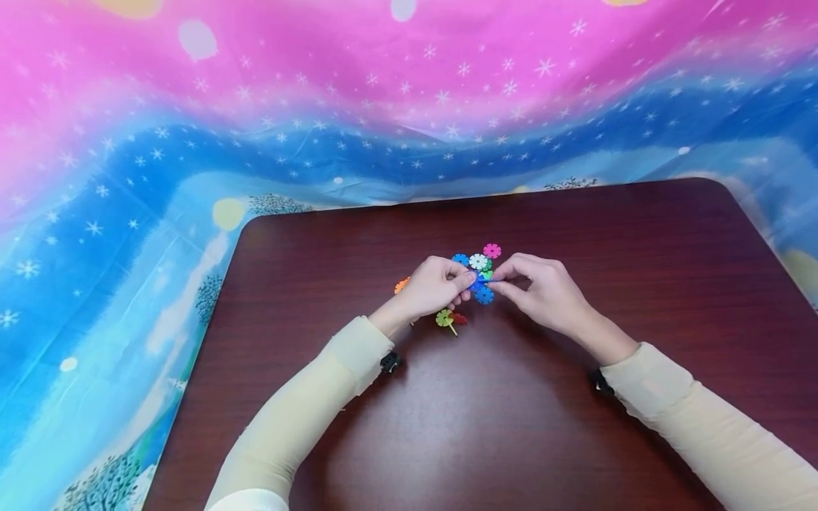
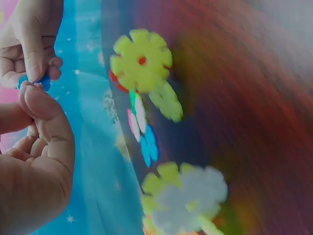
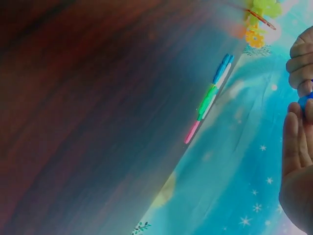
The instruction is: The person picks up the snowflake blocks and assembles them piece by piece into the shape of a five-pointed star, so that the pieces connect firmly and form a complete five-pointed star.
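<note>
In the head view my left hand [image 1: 434, 287] pinches a dark blue notched plastic disc [image 1: 476, 285] between thumb and fingers. From the other side, the thumb and fingers of my right hand [image 1: 543, 291] pinch blue plastic at the same spot, so the hands nearly meet. Fingertips cover much of this blue plastic, and I cannot tell whether it is one disc or two joined. The left wrist view shows blue edges [image 2: 45, 82] sticking out at the fingertips. Below and behind the hands are a lighter blue disc [image 1: 484, 295], a white disc [image 1: 478, 262] and a pink disc [image 1: 492, 250].
Nearer the body, a yellow-green disc [image 1: 444, 318] stands joined with others beside a red disc [image 1: 459, 319]. An orange disc [image 1: 401, 285] peeks out left of the left hand. The brown table [image 1: 498, 426] meets a printed pink and blue cloth [image 1: 383, 92] behind.
</note>
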### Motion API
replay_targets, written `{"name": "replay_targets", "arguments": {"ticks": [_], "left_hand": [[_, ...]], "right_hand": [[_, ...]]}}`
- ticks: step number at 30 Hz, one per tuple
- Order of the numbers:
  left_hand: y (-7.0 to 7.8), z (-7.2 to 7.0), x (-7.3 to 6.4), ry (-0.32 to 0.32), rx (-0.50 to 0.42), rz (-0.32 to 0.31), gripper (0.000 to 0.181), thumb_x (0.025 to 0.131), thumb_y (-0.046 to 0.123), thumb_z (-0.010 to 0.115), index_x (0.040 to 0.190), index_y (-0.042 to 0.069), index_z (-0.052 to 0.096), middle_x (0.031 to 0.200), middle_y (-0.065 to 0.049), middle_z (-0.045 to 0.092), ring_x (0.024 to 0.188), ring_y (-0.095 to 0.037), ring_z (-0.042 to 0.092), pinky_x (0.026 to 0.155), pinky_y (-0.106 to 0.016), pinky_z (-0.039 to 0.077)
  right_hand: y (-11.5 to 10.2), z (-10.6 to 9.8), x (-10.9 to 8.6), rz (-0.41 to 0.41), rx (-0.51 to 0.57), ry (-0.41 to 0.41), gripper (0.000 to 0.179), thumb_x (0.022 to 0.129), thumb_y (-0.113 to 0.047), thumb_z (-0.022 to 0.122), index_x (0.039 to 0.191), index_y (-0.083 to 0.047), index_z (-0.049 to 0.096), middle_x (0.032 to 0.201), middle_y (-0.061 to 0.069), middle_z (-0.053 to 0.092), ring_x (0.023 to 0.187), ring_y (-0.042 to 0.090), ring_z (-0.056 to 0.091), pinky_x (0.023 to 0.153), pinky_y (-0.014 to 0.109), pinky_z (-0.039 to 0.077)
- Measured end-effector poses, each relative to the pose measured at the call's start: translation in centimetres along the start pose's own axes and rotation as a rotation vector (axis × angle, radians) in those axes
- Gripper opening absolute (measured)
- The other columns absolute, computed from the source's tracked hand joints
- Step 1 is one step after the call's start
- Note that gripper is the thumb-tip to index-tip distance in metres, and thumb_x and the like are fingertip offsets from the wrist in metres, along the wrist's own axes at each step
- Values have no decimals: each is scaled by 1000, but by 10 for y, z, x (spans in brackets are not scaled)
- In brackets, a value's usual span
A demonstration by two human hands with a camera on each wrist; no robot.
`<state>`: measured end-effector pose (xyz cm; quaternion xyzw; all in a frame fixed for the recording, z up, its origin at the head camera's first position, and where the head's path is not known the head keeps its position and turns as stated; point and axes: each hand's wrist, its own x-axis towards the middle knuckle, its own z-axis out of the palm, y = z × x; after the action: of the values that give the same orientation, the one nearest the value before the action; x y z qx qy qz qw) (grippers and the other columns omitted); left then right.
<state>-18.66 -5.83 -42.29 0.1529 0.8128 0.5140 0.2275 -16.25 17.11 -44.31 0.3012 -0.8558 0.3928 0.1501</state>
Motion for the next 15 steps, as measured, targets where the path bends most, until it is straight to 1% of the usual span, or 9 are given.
{"name": "replay_targets", "arguments": {"ticks": [3,5,10,12,13,15], "left_hand": [[-4,-1,0,27,18,5,32,106,23,62,99,-6,75,87,-22,71,63,-15,60,61,-28,59],[-6,-3,0,49,19,9,31,106,23,62,101,-6,75,85,-21,71,63,-15,60,62,-30,60],[-10,-9,-1,102,13,30,28,106,21,63,101,-4,75,87,-25,71,61,-14,59,69,-44,62],[-12,-11,-1,107,5,30,27,106,21,63,101,-2,76,87,-26,71,61,-14,59,70,-47,61],[-12,-12,-1,108,3,27,26,105,22,64,101,-1,76,87,-25,72,61,-14,59,71,-46,61],[-13,-14,0,108,-4,27,27,105,22,64,103,-2,76,85,-22,72,62,-15,60,69,-41,61]], "right_hand": [[6,1,3,54,-24,-85,27,81,-5,89,103,-12,75,96,-4,72,84,10,69,77,32,61],[11,1,5,112,-71,-158,26,85,-8,87,108,-11,75,101,0,72,86,14,69,79,39,60],[24,-4,11,273,-230,-350,33,92,-15,81,122,-7,73,114,8,70,93,22,68,83,47,58],[27,-4,13,304,-277,-425,38,93,-18,79,128,-6,71,119,11,68,98,25,68,85,50,57],[29,-4,15,310,-296,-457,40,94,-19,78,130,-6,70,121,12,68,100,26,67,87,51,57],[32,-2,17,316,-325,-496,42,95,-21,77,133,-7,68,123,14,67,104,29,66,88,53,56]]}}
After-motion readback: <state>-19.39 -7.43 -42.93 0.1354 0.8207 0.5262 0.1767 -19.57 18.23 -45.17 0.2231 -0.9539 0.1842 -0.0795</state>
